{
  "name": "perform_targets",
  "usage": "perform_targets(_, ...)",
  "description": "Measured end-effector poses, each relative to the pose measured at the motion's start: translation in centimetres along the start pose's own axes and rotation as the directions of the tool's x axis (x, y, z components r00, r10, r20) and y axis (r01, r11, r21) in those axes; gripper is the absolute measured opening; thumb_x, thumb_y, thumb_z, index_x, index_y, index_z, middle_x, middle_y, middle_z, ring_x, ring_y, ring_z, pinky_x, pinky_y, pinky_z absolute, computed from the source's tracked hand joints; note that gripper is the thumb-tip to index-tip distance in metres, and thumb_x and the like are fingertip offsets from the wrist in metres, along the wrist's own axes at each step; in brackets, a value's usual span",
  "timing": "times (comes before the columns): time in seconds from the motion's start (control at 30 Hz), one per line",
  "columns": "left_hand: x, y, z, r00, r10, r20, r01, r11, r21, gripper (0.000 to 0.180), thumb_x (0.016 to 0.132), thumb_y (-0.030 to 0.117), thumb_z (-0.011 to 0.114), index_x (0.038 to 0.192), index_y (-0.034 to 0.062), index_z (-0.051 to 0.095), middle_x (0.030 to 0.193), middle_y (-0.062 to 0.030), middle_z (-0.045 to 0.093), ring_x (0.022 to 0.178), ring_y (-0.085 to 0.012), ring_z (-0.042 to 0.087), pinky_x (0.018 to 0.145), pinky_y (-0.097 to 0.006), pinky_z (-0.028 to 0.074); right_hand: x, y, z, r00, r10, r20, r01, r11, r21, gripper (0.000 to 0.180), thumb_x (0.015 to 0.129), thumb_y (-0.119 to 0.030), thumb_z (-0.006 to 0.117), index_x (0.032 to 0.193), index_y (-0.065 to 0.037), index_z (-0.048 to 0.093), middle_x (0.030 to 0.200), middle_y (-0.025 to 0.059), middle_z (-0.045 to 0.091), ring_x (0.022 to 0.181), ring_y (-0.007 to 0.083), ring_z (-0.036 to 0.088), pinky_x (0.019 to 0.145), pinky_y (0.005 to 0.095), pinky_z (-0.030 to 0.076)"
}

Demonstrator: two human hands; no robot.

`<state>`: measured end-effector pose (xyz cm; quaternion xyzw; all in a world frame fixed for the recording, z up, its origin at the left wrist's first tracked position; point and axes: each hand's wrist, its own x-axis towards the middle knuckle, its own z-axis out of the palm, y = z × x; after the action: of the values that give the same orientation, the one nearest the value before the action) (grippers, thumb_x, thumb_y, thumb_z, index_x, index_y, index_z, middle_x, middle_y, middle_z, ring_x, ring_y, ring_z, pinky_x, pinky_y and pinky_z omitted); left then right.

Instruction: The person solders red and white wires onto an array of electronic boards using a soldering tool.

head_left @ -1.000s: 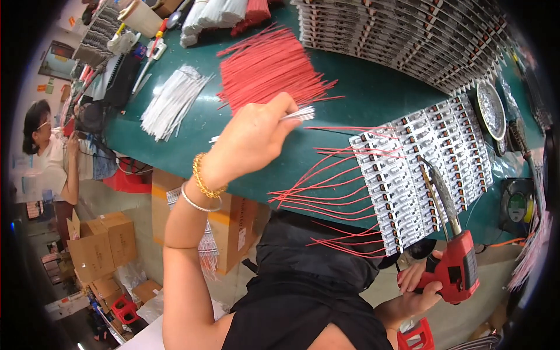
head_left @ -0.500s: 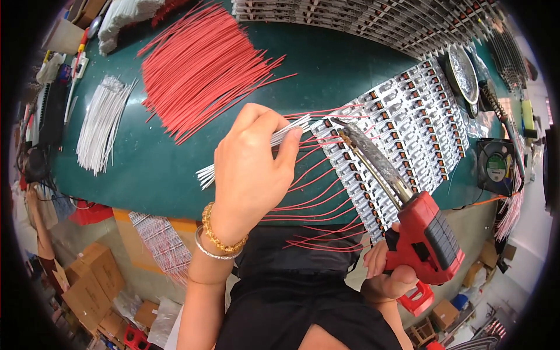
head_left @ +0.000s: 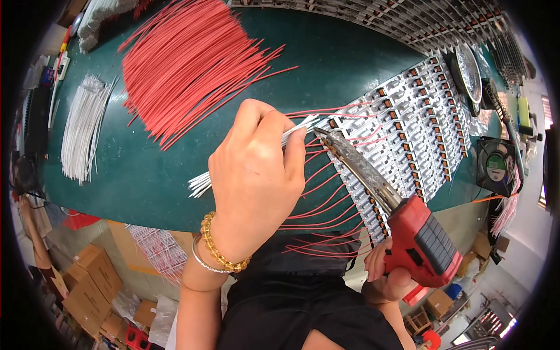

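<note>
The left grip (head_left: 256,169) pinches white wires (head_left: 200,184) near the silver panel (head_left: 405,131); the right grip (head_left: 386,280) clasps a red soldering gun (head_left: 423,239).

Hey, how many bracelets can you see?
2, both by the left hand: a gold beaded bracelet and, farther back, a silver bangle. Others by the right hand may be hidden.

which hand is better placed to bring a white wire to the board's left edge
Probably the left hand: it pinches the white wires, with their tips near the upper left corner of the board. The right hand is occupied, gripping the red tool.
</note>
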<state>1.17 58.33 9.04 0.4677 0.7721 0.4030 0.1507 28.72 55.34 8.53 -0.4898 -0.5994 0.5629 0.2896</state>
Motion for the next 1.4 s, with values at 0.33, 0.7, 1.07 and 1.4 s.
perform_targets(0.33,-0.2,-0.3,0.1,1.000,0.027,-0.007,-0.027,1.000,0.015,0.008,0.079,0.000,0.067,0.078,-0.0044,0.060,0.081,-0.0148,0.057,0.070,-0.0292,0.058,0.063,-0.035,0.046,0.7,-1.5,0.9,0.999,-0.030,0.029,0.025,0.985,0.173,0.043,0.081,-0.047,0.066,0.065,-0.009,0.055,0.055,-0.0017,0.053,0.052,0.0131,0.053,0.049,0.0263,0.038)
perform_targets(0.7,0.1,-0.6,-0.2,0.945,0.164,-0.284,-0.207,0.970,-0.127,0.007,0.076,-0.005,0.067,0.078,-0.0007,0.062,0.079,-0.0106,0.058,0.062,-0.0243,0.057,0.052,-0.032,0.044,1.2,-3.1,2.2,0.994,-0.070,-0.083,0.086,0.975,0.207,0.094,0.078,-0.068,0.061,0.124,0.011,0.041,0.047,-0.0043,0.042,0.035,0.0090,0.043,0.041,0.0232,0.037)
perform_targets(1.07,-1.3,-0.5,0.1,0.998,0.018,0.058,-0.014,0.998,-0.064,0.008,0.075,0.004,0.069,0.076,0.0037,0.061,0.068,-0.0075,0.058,0.050,-0.0257,0.055,0.047,-0.034,0.042,0.2,-3.1,1.4,0.997,-0.042,-0.058,0.052,0.982,0.182,0.091,0.080,-0.066,0.061,0.124,0.011,0.041,0.048,-0.0031,0.044,0.037,0.0102,0.044,0.042,0.0238,0.038)
perform_targets(1.4,-1.1,-0.5,0.2,0.998,0.028,0.064,-0.025,0.999,-0.044,0.005,0.078,0.001,0.067,0.076,-0.0004,0.063,0.066,-0.0082,0.059,0.050,-0.0166,0.050,0.046,-0.029,0.036,0.6,-4.3,2.0,0.992,0.112,-0.066,-0.095,0.971,0.219,0.082,0.070,-0.065,0.071,0.108,0.005,0.049,0.052,-0.0012,0.048,0.041,0.0097,0.046,0.044,0.0235,0.036)
